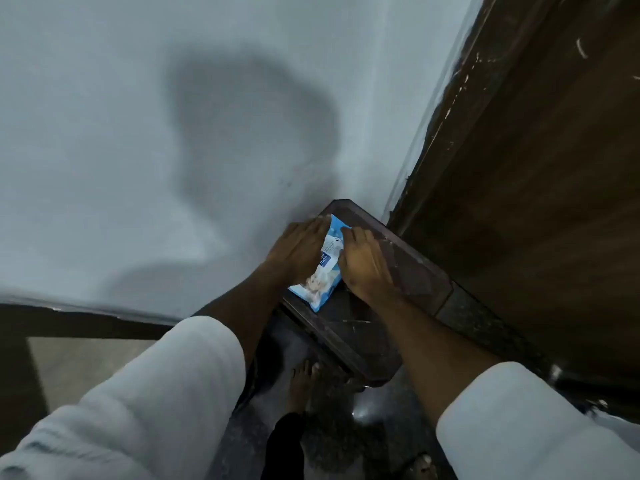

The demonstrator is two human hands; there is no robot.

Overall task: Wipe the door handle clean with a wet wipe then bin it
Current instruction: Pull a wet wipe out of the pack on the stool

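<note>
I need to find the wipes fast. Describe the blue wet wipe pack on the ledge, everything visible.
The wet wipe pack is a soft, flat, light-blue plastic pouch with white print and a darker blue label patch. It lies flat on a dark stone ledge by the wall corner, beside the brown door frame. The left hand rests flat on its left side; the right hand covers its right edge, fingertips near the top. Whether its flap is open cannot be seen.

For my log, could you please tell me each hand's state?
Left hand: open, flat on the pack.
Right hand: fingertips at the pack's flap; grip cannot be told.
</note>
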